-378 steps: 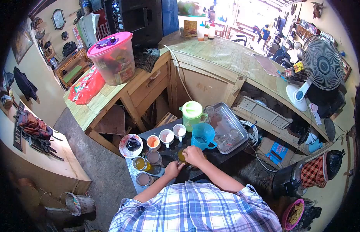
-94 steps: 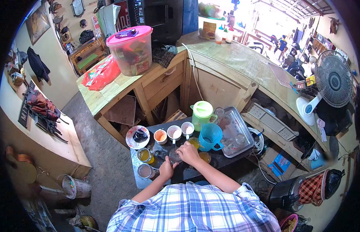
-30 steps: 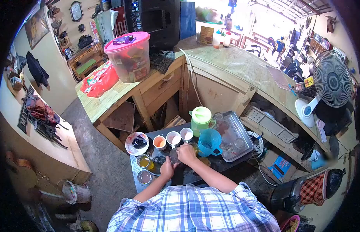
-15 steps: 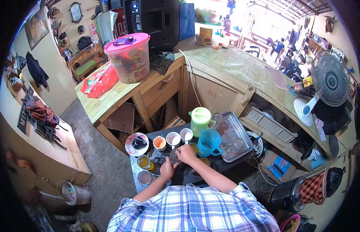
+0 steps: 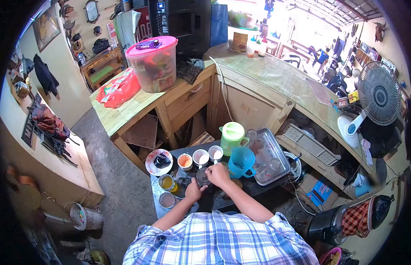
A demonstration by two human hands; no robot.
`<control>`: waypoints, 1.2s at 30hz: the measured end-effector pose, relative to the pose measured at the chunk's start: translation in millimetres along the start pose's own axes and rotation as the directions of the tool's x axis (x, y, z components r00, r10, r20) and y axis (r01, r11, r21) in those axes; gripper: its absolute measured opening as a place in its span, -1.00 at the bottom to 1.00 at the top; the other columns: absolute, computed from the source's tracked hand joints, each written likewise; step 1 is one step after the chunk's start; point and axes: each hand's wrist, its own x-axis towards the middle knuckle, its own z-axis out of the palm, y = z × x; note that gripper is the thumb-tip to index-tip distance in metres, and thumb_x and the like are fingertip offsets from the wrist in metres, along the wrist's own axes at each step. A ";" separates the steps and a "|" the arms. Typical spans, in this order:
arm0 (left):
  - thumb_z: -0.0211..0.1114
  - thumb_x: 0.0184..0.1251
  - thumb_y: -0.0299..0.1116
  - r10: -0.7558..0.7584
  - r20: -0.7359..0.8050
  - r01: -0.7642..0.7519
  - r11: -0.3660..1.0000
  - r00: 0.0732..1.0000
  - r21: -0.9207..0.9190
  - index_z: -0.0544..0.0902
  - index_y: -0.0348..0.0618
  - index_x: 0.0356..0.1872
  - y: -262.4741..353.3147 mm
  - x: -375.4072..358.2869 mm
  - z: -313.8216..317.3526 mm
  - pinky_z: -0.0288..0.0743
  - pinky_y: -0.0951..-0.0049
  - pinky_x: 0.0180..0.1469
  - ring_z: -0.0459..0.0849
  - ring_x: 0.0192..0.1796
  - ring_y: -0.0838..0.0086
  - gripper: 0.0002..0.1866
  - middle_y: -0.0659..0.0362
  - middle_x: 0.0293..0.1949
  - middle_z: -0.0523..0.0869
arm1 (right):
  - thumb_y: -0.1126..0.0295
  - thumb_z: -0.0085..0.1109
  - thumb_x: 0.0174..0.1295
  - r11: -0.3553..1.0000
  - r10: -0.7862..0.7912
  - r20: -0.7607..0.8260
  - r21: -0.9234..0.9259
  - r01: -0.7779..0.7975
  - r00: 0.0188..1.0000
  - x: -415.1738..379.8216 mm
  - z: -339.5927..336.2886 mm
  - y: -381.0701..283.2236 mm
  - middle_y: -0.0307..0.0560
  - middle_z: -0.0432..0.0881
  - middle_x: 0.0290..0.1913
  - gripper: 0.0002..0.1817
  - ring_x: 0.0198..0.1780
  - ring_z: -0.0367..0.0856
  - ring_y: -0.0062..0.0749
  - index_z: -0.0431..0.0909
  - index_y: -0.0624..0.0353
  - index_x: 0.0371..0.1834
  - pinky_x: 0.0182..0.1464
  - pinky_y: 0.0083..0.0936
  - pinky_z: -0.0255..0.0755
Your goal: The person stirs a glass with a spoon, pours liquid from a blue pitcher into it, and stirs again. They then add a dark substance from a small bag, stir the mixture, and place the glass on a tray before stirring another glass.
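A dark, round glass (image 5: 202,178) stands on the low dark table, steadied by my left hand (image 5: 195,191), whose fingers curl round its near side. Over the rim of that glass, my right hand (image 5: 218,175) is closed in a pinch; whatever is between its fingers is too small to make out. Just beyond are three white cups: one with orange contents (image 5: 185,161) and two with pale contents (image 5: 200,157) (image 5: 215,153). Left of my hands stand a glass of yellow liquid (image 5: 167,182) and a glass with greyish contents (image 5: 167,200).
A plate (image 5: 149,164) with a black plastic bag lies at the table's left end. Right of the cups are a green lidded pitcher (image 5: 233,134), a blue jug (image 5: 241,162) and a metal tray (image 5: 282,164) of glasses. Wooden counters (image 5: 258,75) and a fan (image 5: 379,92) stand beyond.
The view has shifted slightly, so the scene sits a little further right. Both hands stay at the same glass, with the right hand's fingers slightly moved over it.
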 end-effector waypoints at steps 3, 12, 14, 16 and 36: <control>0.55 0.00 -0.05 0.009 -0.048 -0.005 0.997 0.999 0.078 0.27 -0.28 0.11 9.3 -13.8 -13.3 0.57 0.08 -0.04 0.67 -0.01 0.00 -0.20 -0.22 -0.05 0.62 | 0.35 0.24 0.10 0.994 -0.077 -0.137 0.064 0.086 0.988 -9.8 -20.4 -3.0 -0.01 0.73 -0.35 -0.86 -0.24 0.62 -0.08 0.76 0.11 -0.41 -0.10 -0.23 0.52; 0.50 0.03 -0.29 0.137 -0.246 -0.188 0.962 0.960 -0.197 0.35 -0.30 0.16 21.7 -65.1 -97.5 0.51 0.21 0.03 0.64 -0.05 0.09 -0.30 -0.08 -0.05 0.62 | 0.43 0.28 0.15 0.949 -0.045 -0.385 0.273 0.161 0.922 -59.5 -46.9 1.8 -0.07 0.74 -0.29 -0.90 -0.23 0.63 -0.17 0.75 0.14 -0.32 -0.10 -0.34 0.48; 0.49 0.03 -0.23 0.191 -0.450 -0.232 0.972 0.872 -0.038 0.36 -0.30 0.16 -1.5 -72.3 -103.3 0.41 0.14 0.14 0.56 0.06 0.05 -0.30 -0.09 -0.03 0.58 | 0.43 0.29 0.15 0.936 0.018 -0.405 0.329 0.127 0.914 -66.0 -45.8 4.2 -0.06 0.75 -0.28 -0.89 -0.22 0.64 -0.19 0.75 0.16 -0.29 -0.10 -0.36 0.48; 0.51 -0.01 -0.18 0.201 -0.525 -0.212 0.976 0.827 0.041 0.35 -0.30 0.17 -11.4 -84.7 -114.4 0.34 0.09 0.19 0.48 0.13 0.00 -0.24 -0.12 0.03 0.53 | 0.44 0.29 0.14 0.934 0.037 -0.397 0.340 0.109 0.917 -71.4 -44.3 9.5 -0.05 0.75 -0.28 -0.89 -0.22 0.64 -0.17 0.75 0.17 -0.30 -0.09 -0.36 0.48; 0.73 -0.38 -0.34 -0.063 -0.172 -0.051 0.809 0.983 -0.586 0.15 -0.13 0.26 -108.0 -107.6 -37.4 0.52 0.22 0.17 0.60 0.11 0.24 0.11 -0.01 0.07 0.56 | 0.44 0.19 0.34 0.456 0.466 -0.003 0.858 -0.237 0.885 -97.3 -46.2 14.5 -0.22 0.71 -0.25 -0.81 -0.27 0.58 -0.66 0.70 0.29 -0.11 -0.22 -0.69 0.41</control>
